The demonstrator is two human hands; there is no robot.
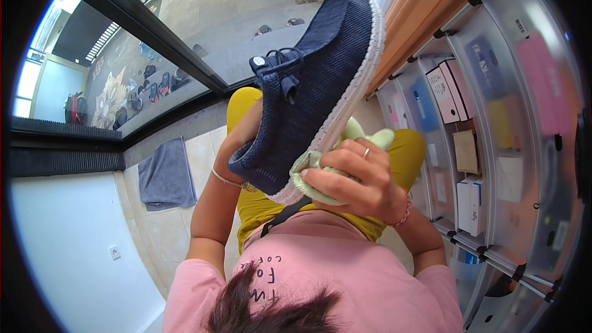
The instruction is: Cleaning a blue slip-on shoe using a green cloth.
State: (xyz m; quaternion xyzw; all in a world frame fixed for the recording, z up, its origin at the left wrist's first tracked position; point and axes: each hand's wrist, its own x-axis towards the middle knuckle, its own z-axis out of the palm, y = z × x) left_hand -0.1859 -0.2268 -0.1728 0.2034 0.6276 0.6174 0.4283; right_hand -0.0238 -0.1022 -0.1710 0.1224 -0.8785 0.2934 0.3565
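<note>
A navy blue slip-on shoe (pixel 314 80) with dark laces and a thick white sole is held up before me, its toe pointing up and to the right. My left hand (pixel 248 126) supports it from the far left side, near the ankle opening; the fingers are hidden behind the shoe. In my right hand (pixel 364 176) a pale green cloth (pixel 311 169) is bunched, the fingers closed around it. The cloth presses against the side of the white sole, close to the heel. Part of it sticks out above my knuckles.
My knees in mustard trousers (pixel 407 154) are below the shoe. A grey towel (pixel 166 176) lies on the tiled floor at left. Shelving with clear plastic boxes (pixel 518 80) rises at right, beside an orange curtain (pixel 419 12). Beyond the glass door are several shoes (pixel 154 91).
</note>
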